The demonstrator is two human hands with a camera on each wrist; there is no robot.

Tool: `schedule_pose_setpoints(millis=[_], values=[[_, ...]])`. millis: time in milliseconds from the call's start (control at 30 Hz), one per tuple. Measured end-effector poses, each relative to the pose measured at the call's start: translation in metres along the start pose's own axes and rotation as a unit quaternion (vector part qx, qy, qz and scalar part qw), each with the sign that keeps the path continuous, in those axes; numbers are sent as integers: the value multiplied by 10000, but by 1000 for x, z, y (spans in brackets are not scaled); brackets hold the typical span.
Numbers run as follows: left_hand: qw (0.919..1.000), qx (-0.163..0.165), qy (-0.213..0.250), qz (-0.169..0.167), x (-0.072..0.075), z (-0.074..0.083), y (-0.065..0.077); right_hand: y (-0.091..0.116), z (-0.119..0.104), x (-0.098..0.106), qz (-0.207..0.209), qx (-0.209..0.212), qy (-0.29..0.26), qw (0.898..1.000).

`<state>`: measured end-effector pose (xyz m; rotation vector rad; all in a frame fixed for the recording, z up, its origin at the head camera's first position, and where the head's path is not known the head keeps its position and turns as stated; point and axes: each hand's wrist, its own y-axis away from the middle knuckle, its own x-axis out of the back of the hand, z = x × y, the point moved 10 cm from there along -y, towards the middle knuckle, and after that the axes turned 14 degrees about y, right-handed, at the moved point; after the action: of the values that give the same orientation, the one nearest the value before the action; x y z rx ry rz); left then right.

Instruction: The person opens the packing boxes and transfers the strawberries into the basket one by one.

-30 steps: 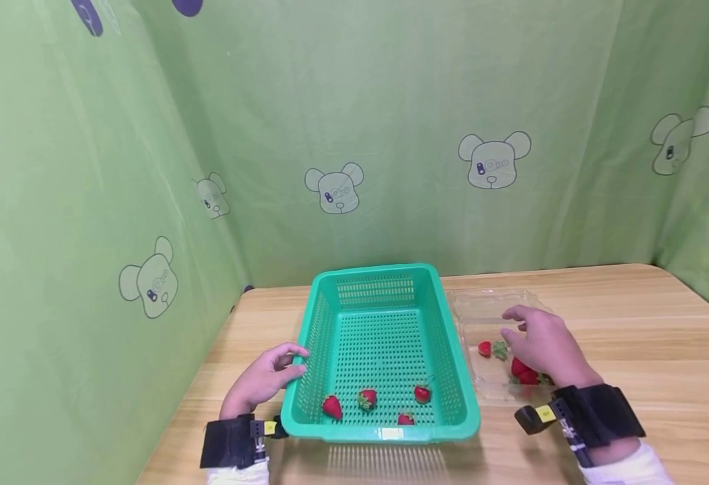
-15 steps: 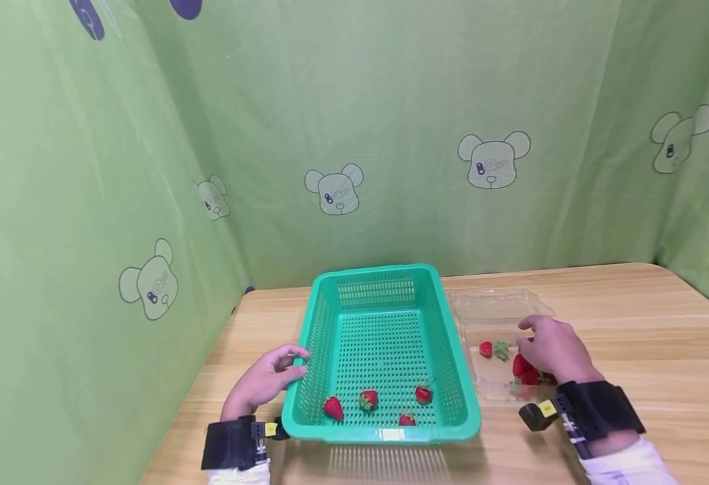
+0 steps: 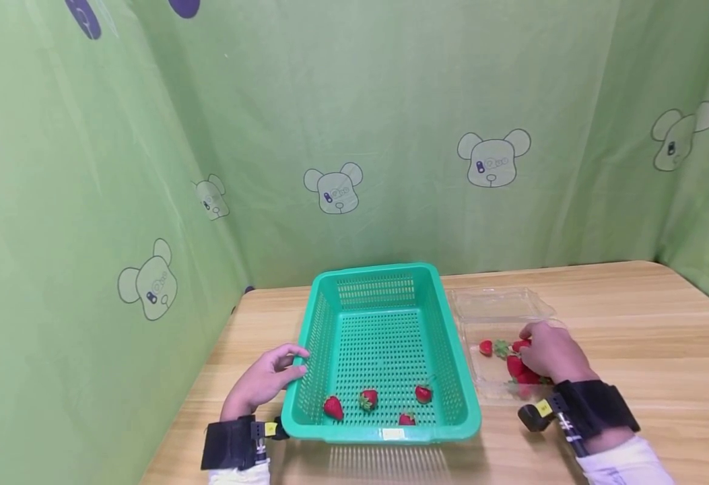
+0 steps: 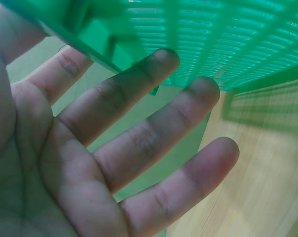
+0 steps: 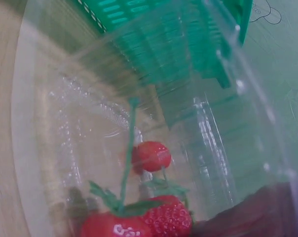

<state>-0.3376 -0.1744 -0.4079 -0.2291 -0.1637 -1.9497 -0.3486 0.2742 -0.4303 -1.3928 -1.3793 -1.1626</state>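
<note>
My left hand [image 3: 266, 377] is at the left rim of a green perforated basket [image 3: 390, 434], thumb and index fingertip over the edge. In the left wrist view the other fingers [image 4: 154, 133] stretch loosely along the basket's outer wall. On the right, my right hand [image 3: 554, 351] reaches down into a clear plastic box [image 3: 481, 384], fingers bent, pinching a strawberry [image 3: 520, 345] at the fingertips. More strawberries [image 3: 516, 367] lie under and beside that hand. A single strawberry [image 3: 485, 347] sits farther left in the box, near a green leafy cap [image 3: 501, 348].
Several strawberries, one of them a leafy strawberry [image 3: 368, 399], lie on the basket floor near its front. The box's lid [image 3: 493, 304] is folded back behind it. A wooden table [image 3: 651, 337] carries everything, with a green curtain [image 3: 415, 215] behind and at the sides.
My right hand has lowered into the box and its fingers have closed in at the strawberries. A strawberry now shows at its fingertips. The left hand and basket have stayed put.
</note>
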Motion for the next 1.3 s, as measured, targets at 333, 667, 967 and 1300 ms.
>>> schedule_pose_setpoints(millis=[333, 667, 967, 1300], values=[[10000, 30, 38, -24, -1, 1, 1, 1, -2, -2, -12, 96, 33, 9999], [9999, 31, 79, -75, -2, 1, 2, 4, -7, 6, 232, 144, -97, 9996], [9999, 28, 92, -62, -2, 3, 3, 6, -8, 12, 255, 93, -252, 9993], [9999, 26, 107, -5, -1, 3, 2, 10, -13, 21, 234, 73, -405, 9989]])
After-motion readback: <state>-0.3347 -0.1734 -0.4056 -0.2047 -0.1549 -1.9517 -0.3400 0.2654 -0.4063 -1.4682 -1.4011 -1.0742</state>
